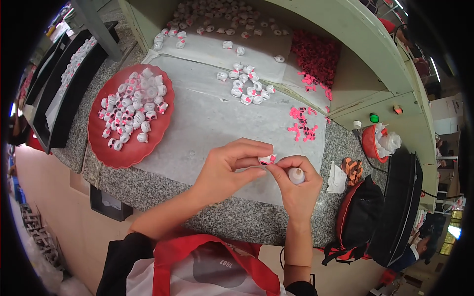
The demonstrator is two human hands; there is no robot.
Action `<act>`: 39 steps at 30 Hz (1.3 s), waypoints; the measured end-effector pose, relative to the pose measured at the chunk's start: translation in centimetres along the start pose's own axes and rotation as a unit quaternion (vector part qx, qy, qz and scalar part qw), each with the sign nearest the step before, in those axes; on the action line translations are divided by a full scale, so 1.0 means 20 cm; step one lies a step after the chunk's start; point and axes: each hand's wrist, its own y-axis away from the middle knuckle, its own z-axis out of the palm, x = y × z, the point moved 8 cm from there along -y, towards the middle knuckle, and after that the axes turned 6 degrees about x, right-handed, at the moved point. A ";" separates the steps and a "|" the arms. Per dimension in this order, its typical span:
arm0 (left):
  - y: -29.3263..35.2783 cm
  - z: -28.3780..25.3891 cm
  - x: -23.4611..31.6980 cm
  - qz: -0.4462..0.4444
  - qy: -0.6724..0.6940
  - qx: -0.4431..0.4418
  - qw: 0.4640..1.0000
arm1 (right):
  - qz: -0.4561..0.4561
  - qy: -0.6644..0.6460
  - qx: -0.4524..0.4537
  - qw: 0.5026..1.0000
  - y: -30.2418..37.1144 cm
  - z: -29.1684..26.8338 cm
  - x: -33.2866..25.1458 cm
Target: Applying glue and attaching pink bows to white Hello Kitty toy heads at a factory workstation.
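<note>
Over the paper-covered worktop, my left hand [224, 170] holds a small white figurine piece [267, 159] with pink and dark parts on it between thumb and fingers. From the other side, the thumb and forefinger of my right hand [302, 195] pinch at the same piece. Tucked in the right hand's curled fingers is a small white bottle [296, 175] with a nozzle tip. Whether a loose pink part sits between the right fingertips is too small to tell. Beyond the hands lies a cluster of similar white pieces [245, 84], with small pink and dark parts [302, 124] to its right.
A red scalloped plate [163, 126] of finished-looking pieces stands on the left, beside black trays [54, 118]. More white pieces and a pink heap [316, 52] fill the green-framed shelf at the back. Right: a red basket [370, 143], a black bag [360, 214] and a torn paper [336, 178].
</note>
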 end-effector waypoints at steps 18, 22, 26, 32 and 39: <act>-0.06 -0.02 -0.25 -0.072 -0.005 0.016 0.997 | 0.147 -0.113 -0.092 0.978 -0.04 0.07 0.32; -0.03 -0.02 -0.23 -0.140 0.137 0.031 0.980 | 0.060 -0.129 -0.025 0.990 -0.04 0.05 0.19; 0.00 -0.01 -0.15 -0.119 0.100 0.023 0.988 | -0.105 -0.177 -0.057 0.977 0.00 0.04 0.03; 0.02 0.04 -0.05 -0.038 -0.028 -0.049 0.998 | -0.048 -0.300 -0.094 0.948 0.00 0.04 0.08; 0.01 0.05 -0.04 -0.008 -0.058 -0.027 0.998 | 0.064 -0.364 -0.098 0.924 -0.01 0.08 0.17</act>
